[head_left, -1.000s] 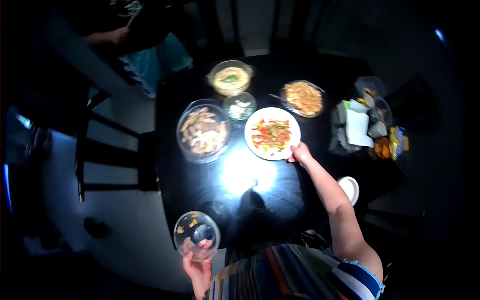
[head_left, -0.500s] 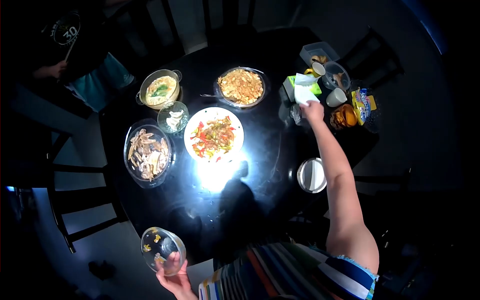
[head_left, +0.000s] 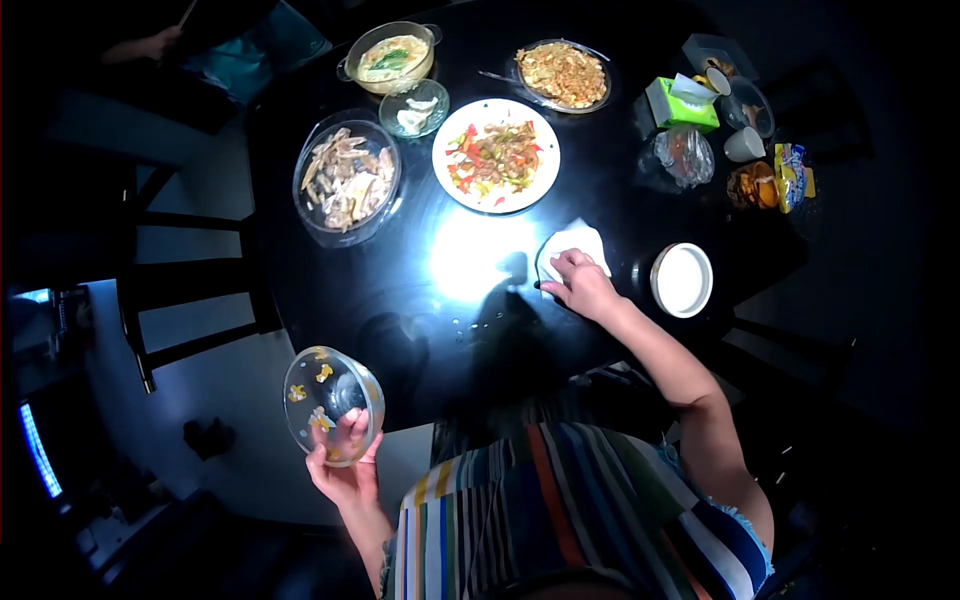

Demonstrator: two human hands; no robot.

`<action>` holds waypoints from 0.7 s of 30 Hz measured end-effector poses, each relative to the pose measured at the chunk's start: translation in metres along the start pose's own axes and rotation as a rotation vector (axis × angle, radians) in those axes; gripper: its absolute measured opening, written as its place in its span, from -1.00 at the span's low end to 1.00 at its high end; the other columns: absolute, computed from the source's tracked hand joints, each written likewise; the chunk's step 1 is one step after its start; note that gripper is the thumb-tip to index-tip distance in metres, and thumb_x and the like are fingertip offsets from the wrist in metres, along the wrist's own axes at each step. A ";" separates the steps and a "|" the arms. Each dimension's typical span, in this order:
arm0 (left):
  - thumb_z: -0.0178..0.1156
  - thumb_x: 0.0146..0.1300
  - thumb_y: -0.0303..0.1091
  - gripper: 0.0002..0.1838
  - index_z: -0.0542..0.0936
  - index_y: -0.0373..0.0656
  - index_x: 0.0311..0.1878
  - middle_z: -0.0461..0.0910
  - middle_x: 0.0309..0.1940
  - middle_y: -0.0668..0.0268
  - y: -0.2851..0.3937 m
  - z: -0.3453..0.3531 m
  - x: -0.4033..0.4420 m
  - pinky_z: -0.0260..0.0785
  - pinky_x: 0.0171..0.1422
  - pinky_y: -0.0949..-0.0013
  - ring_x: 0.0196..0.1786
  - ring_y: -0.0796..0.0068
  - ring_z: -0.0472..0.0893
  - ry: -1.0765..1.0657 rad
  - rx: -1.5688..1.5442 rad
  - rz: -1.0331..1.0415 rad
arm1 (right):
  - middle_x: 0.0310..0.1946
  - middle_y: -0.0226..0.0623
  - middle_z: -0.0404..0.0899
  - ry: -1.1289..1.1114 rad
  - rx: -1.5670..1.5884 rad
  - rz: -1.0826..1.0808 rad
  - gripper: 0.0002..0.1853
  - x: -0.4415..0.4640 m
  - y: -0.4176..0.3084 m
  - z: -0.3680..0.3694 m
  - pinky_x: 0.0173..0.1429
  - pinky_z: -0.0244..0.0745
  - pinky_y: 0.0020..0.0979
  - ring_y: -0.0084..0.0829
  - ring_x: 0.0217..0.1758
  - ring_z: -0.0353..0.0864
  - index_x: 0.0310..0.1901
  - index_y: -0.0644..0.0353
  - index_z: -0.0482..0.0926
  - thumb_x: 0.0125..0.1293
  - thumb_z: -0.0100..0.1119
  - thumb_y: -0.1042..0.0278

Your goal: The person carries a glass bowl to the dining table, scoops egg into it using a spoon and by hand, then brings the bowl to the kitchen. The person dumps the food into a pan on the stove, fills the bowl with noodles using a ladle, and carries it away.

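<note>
My left hand (head_left: 345, 475) grips a clear glass bowl (head_left: 308, 408) with yellow flower decorations, tilted beside the table's near left edge. In my right hand (head_left: 585, 287) is a white tissue (head_left: 577, 243), pinched just above or on the dark tabletop; I cannot tell if it touches. A few small drops (head_left: 470, 323) lie on the table to the left of that hand. To its right sits a round white dish (head_left: 683, 281). Farther off stands a green tissue box (head_left: 683, 105) with another tissue sticking out of its top.
Dishes of food stand around: a white plate of stir-fry (head_left: 450, 185), an oval glass dish (head_left: 385, 205), a lidless pot (head_left: 425, 65), a small glass bowl (head_left: 440, 118) and a fried-food dish (head_left: 608, 90). Cups and packets (head_left: 795, 178) crowd the right. Another person's hand (head_left: 160, 45) shows far left.
My right hand has pulled a tissue from the box and brought it back toward me over the table. My left hand still holds the glass bowl. The view has shifted.
</note>
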State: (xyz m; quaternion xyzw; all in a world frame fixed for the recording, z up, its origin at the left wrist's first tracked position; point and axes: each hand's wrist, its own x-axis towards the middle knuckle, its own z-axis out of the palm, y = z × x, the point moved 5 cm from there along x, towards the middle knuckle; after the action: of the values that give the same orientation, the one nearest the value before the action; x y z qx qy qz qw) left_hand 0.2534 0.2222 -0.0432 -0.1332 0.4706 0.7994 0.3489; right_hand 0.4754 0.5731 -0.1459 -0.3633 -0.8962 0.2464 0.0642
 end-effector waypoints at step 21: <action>0.01 0.05 -0.08 -0.43 0.33 -0.04 0.17 0.55 -0.13 0.10 0.037 -0.057 -0.029 0.44 -0.04 0.14 -0.05 0.23 0.56 0.038 0.204 -0.056 | -0.04 -0.06 0.47 -0.013 0.202 0.169 -0.54 -0.001 -0.060 0.086 0.08 0.38 -0.24 -0.13 -0.02 0.48 0.08 0.25 0.33 0.15 0.07 0.29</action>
State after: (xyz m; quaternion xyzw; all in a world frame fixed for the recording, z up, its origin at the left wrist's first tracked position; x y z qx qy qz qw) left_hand 0.2421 0.1502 -0.0328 -0.1255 0.5523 0.7344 0.3739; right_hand 0.4133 0.5018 -0.1912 -0.4274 -0.8335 0.3424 0.0735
